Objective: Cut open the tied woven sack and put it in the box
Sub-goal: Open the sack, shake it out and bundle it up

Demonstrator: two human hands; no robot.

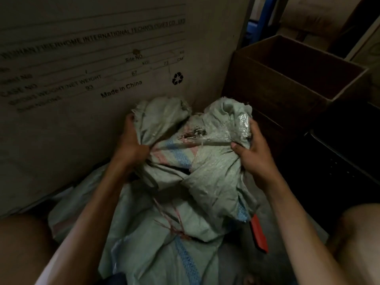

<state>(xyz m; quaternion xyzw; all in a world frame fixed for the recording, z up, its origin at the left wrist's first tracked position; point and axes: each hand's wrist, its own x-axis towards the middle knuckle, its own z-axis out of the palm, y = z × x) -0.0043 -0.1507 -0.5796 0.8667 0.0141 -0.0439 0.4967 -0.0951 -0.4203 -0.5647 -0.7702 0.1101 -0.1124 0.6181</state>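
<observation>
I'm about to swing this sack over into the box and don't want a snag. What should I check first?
1. Left hand grips a bunch of the grey-green woven sack: ok.
2. Right hand grips the other bunch: ok.
3. Open brown cardboard box has its top open, at the right: ok.
4. Room inside the box: interior too dark, cannot tell.
5. Red-handled cutter lies on the floor, out of both hands: ok.
6. Pink string hangs under the held sack towards a knot on the sack below; whether it is free: cannot tell.
</observation>
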